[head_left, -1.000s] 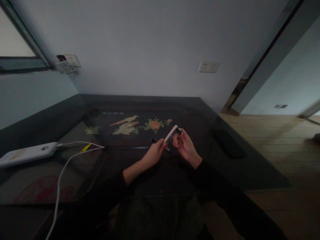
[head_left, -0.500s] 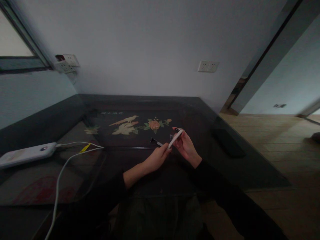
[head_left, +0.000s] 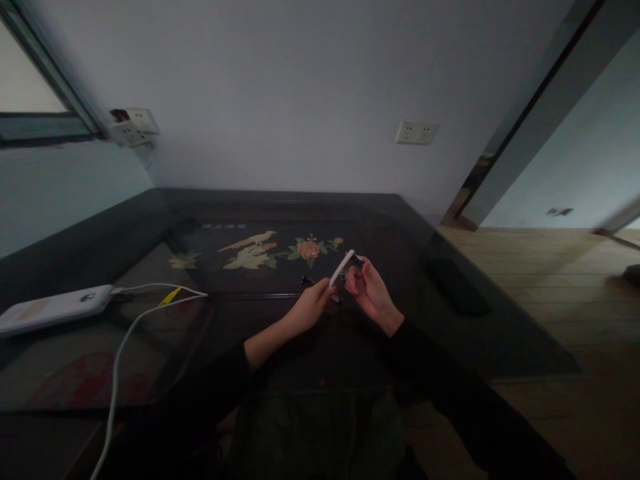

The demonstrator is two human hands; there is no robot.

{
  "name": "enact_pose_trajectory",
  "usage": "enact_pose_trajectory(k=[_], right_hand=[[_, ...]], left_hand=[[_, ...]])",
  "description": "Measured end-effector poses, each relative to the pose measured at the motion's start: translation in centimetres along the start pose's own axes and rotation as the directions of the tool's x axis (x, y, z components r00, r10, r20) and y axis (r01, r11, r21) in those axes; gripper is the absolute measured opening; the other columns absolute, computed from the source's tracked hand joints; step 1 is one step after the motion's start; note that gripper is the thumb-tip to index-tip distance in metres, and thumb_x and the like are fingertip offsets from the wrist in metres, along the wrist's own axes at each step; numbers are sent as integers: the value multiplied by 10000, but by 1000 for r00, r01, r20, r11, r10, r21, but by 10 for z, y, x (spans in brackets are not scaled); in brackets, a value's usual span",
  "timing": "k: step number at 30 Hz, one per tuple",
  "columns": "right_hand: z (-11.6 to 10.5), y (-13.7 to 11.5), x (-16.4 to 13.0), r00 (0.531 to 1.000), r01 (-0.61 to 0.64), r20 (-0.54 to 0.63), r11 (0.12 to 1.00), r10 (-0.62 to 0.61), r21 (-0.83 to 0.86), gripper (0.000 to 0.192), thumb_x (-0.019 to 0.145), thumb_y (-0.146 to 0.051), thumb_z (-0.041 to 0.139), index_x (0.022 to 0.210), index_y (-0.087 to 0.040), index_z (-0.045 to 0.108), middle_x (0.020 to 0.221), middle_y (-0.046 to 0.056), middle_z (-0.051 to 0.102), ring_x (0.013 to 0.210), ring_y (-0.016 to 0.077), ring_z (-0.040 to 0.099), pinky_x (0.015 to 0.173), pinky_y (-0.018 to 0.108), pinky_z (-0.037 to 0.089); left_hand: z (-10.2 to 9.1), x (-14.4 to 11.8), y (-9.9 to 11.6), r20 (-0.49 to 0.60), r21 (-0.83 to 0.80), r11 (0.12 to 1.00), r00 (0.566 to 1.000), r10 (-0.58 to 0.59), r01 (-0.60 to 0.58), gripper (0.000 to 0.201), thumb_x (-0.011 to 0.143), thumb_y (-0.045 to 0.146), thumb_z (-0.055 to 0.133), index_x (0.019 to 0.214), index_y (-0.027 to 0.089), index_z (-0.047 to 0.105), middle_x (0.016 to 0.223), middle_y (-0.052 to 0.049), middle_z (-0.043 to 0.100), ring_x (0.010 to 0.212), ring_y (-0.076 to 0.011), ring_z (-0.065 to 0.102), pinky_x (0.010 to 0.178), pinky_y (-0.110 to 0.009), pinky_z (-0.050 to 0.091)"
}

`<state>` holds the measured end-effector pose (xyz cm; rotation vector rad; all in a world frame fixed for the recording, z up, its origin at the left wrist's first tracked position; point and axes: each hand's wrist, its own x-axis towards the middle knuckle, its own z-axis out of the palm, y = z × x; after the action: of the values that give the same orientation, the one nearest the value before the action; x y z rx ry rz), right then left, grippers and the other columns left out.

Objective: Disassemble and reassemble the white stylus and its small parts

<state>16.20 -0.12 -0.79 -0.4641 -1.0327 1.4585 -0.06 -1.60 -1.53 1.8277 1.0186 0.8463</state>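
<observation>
A pale wall (head_left: 280,100) closes off the far side of the dark table (head_left: 390,227), so elbow room lies mostly sideways and towards the person. The near edge runs under the forearms, and the hands work well inside it; the right edge slants outward, with a black slab (head_left: 457,287) near it and well apart from the right hand. At far left lies a white power bank (head_left: 55,308) — its white cable (head_left: 116,373) loops over the tabletop and down past the near edge, well apart from the left hand.

The left hand (head_left: 310,308) has its fingers closed on the lower end of a slim white piece (head_left: 343,268), held tilted above the table in front of the person. The right hand (head_left: 373,293) has its fingers curled at the upper end; I cannot tell whether they pinch the small dark part (head_left: 357,259) there.

As for progress, the white piece is off the table and under handling; whether that dark part is joined to it cannot be made out. A small rod (head_left: 307,281) lies on the table, partly behind the left hand — apparently not in use.
</observation>
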Motion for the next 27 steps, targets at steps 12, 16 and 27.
enact_pose_trajectory(k=[12,16,27], right_hand=[[-2,1,-1,1000,1,-28,1000,-1,-26,445,777,-539,658,1075,-213,602,558,-65,511,449,76,402,434,221,312],[-6,4,0,998,-11,-67,1000,12,10,422,781,-542,653,1035,-206,637,595,-47,535,476,74,449,423,203,350],[-5,3,0,999,-28,-44,1000,29,14,471,783,-579,626,1059,-198,615,556,-60,507,462,88,430,430,221,356]], left_hand=[[4,-7,8,24,133,991,1000,11,-14,177,942,302,358,845,188,453,644,41,458,584,-111,444,579,-231,335],[7,-8,8,71,153,987,997,29,-40,189,947,315,353,874,184,468,670,31,482,616,-120,476,604,-243,346],[7,-7,11,283,-355,924,958,-36,140,279,919,463,351,912,192,421,567,94,291,407,-65,246,390,-188,230]])
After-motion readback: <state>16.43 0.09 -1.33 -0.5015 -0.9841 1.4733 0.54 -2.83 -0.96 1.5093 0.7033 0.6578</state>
